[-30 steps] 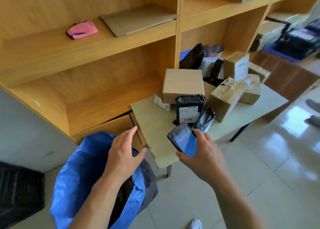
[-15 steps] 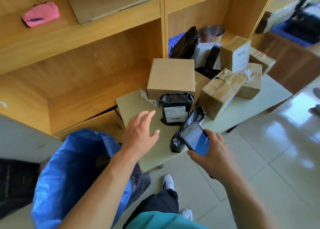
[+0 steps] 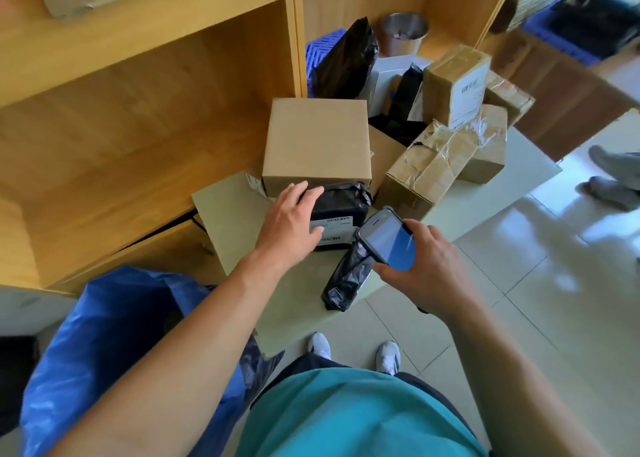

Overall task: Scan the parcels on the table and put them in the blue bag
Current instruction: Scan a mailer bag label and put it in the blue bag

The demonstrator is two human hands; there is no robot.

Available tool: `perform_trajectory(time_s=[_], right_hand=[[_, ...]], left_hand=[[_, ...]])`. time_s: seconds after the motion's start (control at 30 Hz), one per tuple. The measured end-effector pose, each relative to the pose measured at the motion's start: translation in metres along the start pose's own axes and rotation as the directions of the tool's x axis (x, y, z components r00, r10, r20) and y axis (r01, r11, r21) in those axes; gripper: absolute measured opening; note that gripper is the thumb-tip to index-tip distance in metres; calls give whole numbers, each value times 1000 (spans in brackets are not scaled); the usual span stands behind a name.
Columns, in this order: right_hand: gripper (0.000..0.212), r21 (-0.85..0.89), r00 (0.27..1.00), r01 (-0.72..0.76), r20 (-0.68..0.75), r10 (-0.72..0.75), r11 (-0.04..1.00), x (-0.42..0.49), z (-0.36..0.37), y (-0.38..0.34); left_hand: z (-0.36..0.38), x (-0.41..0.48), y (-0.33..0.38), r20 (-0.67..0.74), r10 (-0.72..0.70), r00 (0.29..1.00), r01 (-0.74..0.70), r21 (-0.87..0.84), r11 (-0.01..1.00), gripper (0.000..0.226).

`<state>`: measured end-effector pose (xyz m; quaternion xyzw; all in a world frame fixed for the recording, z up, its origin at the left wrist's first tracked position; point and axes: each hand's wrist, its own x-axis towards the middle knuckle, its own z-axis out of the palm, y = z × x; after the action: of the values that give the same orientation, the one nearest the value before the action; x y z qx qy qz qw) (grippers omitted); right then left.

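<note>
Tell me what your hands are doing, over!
Left grip holds black labelled parcel on table. Right grip holds handheld scanner over slim black parcel. Blue bag open at left; way looks clear.

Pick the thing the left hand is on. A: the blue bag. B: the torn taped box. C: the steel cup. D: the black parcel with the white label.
D: the left hand grips the black parcel, fingers over its top, thumb on its white label; the right hand holds the scanner.
</note>
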<state>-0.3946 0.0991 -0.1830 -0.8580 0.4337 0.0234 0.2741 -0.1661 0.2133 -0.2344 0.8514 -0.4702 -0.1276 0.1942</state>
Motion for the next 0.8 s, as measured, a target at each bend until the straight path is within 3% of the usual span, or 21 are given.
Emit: perform_trajectory(time_s=[0.33,0.53,0.8], right_hand=[[92,9,999,18,51,-19,1000,37,-8,17],[93,25,995,52,87,-54,998,48,-12,26],[96,38,981,150,118,-153,988,61,-23,26]], left_hand=[[21,31,8,58,-68,996,63,86,994,78],[20,24,13,-14,-119,993,118,-41,992,60],[-10,-3,29,-147,-289,946,288,-28,957,56]])
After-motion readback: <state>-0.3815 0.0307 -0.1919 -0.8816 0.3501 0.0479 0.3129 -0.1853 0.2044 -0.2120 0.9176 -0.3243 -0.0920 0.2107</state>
